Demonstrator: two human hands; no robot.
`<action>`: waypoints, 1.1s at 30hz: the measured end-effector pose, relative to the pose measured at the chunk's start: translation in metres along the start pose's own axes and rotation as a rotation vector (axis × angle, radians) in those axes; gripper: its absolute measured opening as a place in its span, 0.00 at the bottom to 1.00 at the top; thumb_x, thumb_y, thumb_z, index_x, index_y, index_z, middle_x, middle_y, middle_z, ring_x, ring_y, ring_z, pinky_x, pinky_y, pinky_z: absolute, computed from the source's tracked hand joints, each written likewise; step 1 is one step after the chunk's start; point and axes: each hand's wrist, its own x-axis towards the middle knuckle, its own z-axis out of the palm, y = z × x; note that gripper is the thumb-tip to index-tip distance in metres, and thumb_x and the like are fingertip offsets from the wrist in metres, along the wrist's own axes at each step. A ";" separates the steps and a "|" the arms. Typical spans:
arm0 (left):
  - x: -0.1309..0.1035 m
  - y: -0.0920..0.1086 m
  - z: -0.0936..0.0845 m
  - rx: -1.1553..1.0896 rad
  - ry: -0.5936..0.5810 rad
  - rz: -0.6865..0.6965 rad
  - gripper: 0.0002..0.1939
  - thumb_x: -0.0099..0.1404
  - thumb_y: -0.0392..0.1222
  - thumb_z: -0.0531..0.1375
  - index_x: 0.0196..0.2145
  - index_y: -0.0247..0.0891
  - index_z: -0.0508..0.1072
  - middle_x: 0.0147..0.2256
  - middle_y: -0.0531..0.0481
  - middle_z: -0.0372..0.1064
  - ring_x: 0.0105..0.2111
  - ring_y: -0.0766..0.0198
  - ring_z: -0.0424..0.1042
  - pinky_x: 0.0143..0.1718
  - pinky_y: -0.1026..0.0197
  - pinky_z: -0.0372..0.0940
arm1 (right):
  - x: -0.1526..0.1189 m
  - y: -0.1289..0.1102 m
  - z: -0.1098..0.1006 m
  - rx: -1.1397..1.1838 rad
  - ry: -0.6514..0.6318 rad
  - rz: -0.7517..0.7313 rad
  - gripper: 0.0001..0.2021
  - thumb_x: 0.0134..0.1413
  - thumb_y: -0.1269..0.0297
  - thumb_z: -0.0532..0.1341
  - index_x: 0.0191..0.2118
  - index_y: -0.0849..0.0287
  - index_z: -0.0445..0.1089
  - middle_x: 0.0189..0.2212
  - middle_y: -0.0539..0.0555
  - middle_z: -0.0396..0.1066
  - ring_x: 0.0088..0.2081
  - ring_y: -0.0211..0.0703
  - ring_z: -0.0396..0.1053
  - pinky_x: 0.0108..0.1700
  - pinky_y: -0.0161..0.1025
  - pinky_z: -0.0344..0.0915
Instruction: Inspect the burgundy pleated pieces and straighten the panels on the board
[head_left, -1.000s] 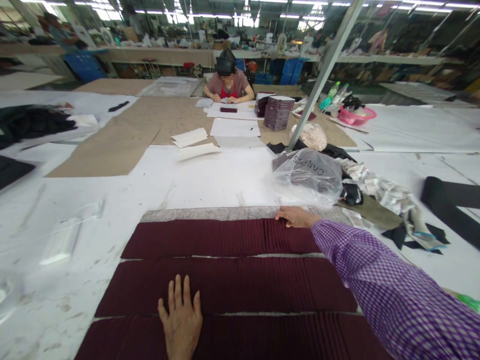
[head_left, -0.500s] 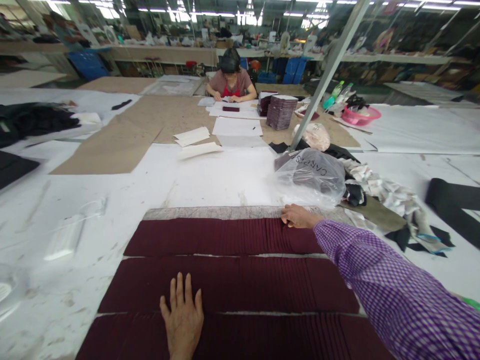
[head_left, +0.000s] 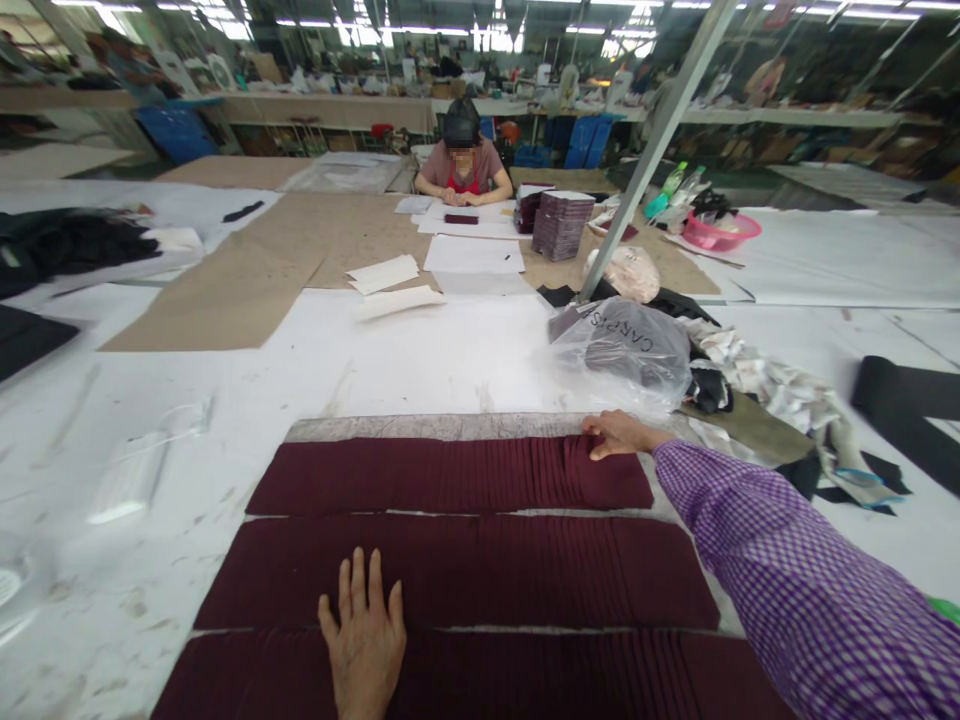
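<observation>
Flat, three maroon fabric rows [head_left: 450, 570] under left hand [head_left: 365, 640], right hand [head_left: 621, 433].

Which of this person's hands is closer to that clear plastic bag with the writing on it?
The right hand. It rests on the far row of maroon fabric pieces, just in front of the plastic bag. The left hand lies flat on the nearer rows, well away from the bag.

Bright, even workshop light from the rows of white ceiling tube lamps [head_left: 480, 20], we see only faint, soft shadows, mild glare on the crinkled clear plastic bag [head_left: 626, 350], wide-angle bending at the edges, the far background soft.
</observation>
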 end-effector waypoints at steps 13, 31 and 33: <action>0.001 0.002 -0.002 0.024 -0.009 0.002 0.26 0.69 0.41 0.46 0.62 0.28 0.53 0.65 0.35 0.44 0.66 0.49 0.38 0.62 0.36 0.39 | -0.043 0.036 0.025 0.212 -0.001 0.186 0.07 0.53 0.66 0.62 0.37 0.62 0.68 0.33 0.52 0.70 0.34 0.42 0.69 0.37 0.40 0.65; 0.000 0.000 0.002 -0.025 0.016 -0.005 0.28 0.69 0.42 0.45 0.64 0.35 0.45 0.65 0.38 0.44 0.66 0.51 0.39 0.62 0.37 0.38 | -0.034 0.033 0.026 0.171 -0.067 0.212 0.06 0.57 0.64 0.62 0.34 0.62 0.71 0.27 0.49 0.70 0.31 0.40 0.68 0.36 0.39 0.65; 0.000 0.000 0.002 -0.026 0.019 -0.004 0.28 0.69 0.42 0.45 0.64 0.35 0.45 0.65 0.38 0.44 0.66 0.51 0.39 0.62 0.37 0.38 | -0.035 0.032 0.024 0.147 -0.063 0.215 0.07 0.57 0.64 0.61 0.34 0.62 0.71 0.28 0.49 0.70 0.31 0.40 0.68 0.37 0.39 0.64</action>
